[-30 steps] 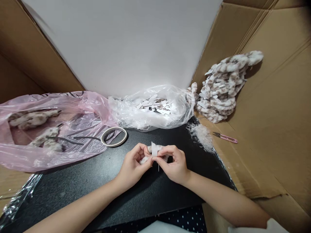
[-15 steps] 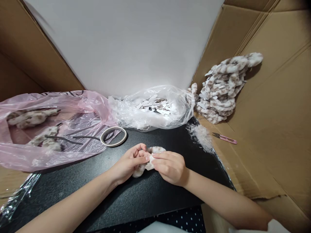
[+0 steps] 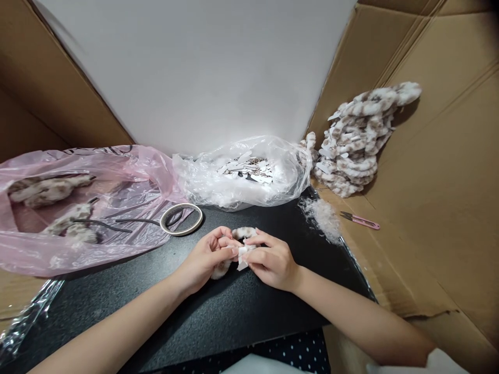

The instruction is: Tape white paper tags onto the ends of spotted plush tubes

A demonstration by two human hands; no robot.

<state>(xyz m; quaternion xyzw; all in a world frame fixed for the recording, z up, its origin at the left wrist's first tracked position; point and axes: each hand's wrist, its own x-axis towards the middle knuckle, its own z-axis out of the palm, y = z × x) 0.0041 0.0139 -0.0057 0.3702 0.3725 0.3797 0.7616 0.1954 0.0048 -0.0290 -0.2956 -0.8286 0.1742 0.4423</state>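
Observation:
Both hands meet over the black tabletop (image 3: 183,311). My left hand (image 3: 208,257) is closed on a white-and-brown fluffy strip (image 3: 245,232), which curves behind the fingers and pokes out below them. My right hand (image 3: 275,259) pinches a small white tag-like piece (image 3: 242,259) against the strip, where the fingertips of both hands almost touch. Fingers hide the exact join between the piece and the strip. A roll of tape (image 3: 181,219) lies beyond my left hand.
A pink plastic bag (image 3: 128,166) with fluffy strips lies left. At the back, a clear bag (image 3: 202,182) holds white tags. Fluffy pieces (image 3: 358,140) pile up at right, near fluff scraps (image 3: 323,221) and pink thread snips (image 3: 360,220). Cardboard walls (image 3: 440,171) stand at the sides.
The fingers of my right hand have lifted and shifted slightly, so more of the white piece and the fluffy strip's loop shows. My left hand keeps its hold.

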